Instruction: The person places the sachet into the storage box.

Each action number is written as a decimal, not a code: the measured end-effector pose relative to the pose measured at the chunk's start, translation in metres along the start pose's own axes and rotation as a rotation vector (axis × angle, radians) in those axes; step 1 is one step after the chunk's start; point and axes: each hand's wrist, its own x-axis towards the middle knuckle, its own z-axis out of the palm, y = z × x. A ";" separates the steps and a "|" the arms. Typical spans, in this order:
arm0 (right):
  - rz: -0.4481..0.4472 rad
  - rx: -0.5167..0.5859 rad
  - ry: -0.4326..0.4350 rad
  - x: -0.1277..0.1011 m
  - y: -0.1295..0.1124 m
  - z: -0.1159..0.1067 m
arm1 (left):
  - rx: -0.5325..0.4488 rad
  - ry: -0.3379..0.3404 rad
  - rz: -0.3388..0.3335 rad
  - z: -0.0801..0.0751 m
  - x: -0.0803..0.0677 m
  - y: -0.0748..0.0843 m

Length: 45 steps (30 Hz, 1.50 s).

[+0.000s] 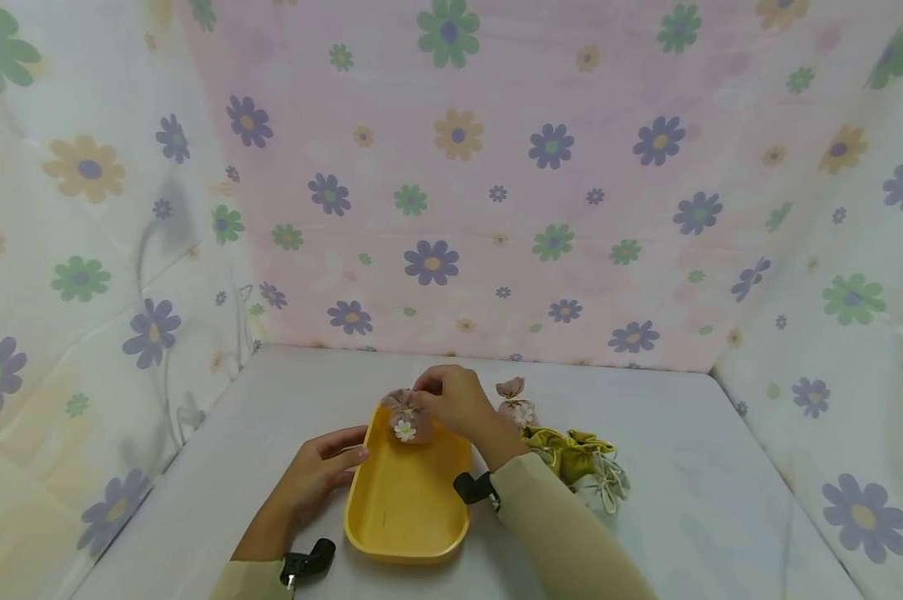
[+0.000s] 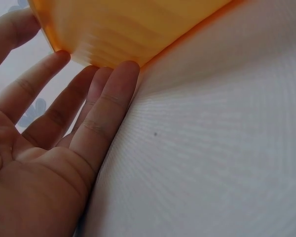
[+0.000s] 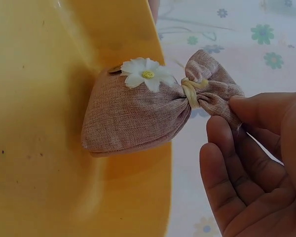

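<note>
A small pinkish-brown cloth pouch point(image 3: 133, 116), tied at the neck with cord and bearing a white cloth flower, is at the far end of the yellow tray point(image 1: 406, 517). My right hand point(image 1: 459, 404) pinches the gathered top of this pouch between thumb and fingers, as the right wrist view shows up close. The pouch's body lies over the tray's inside, its top reaching past the rim. At the tray's left side, my left hand point(image 1: 319, 471) touches the outer wall with fairly straight fingertips point(image 2: 126, 71).
Right of the tray stands another pinkish-brown pouch point(image 1: 517, 407) with a flower. Nearer me sit olive-green pouches point(image 1: 582, 450) and a pale grey pouch point(image 1: 601, 487) with a cord bow. Flower-printed cloth walls enclose the white table point(image 1: 691, 500) at the back and both sides.
</note>
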 end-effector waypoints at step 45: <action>0.076 -0.080 0.081 0.001 0.014 -0.045 | 0.004 0.047 -0.010 0.002 0.001 -0.002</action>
